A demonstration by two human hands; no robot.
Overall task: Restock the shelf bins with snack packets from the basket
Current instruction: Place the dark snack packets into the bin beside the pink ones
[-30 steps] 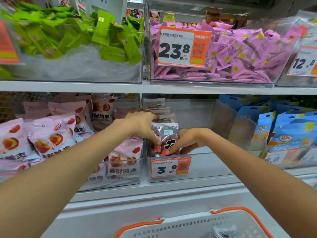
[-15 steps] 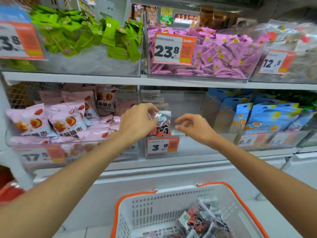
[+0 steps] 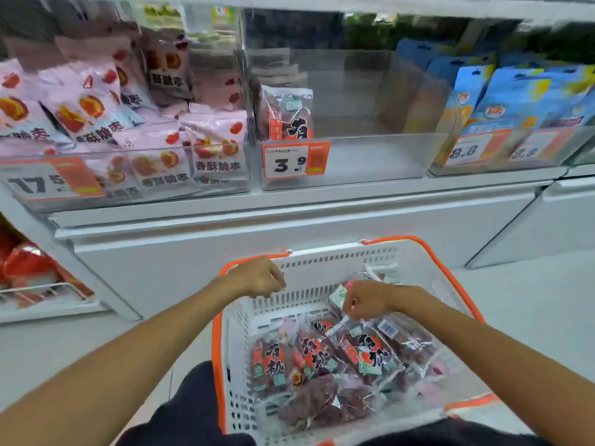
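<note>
Clear snack packets of dark red fruit with red-and-black labels (image 3: 363,352) lie heaped in the white perforated plastic basket with orange rim (image 3: 322,278); overlap prevents an exact count. One matching packet (image 3: 285,112) stands in the clear plastic shelf bin (image 3: 370,156), at its left end. Right hand (image 3: 367,299): fingers pinch a packet corner. Left hand (image 3: 257,276): fingers loosely curled, holding nothing, over the basket rim. The shelf picture is motion-blurred.

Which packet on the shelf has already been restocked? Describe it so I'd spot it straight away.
Find the clear middle bin on the shelf, the one with the orange 3.9 price tag. At its left end one clear packet of dark red snacks stands upright, alone; the bin on its left holds pink packets, the one on its right blue ones.
</note>
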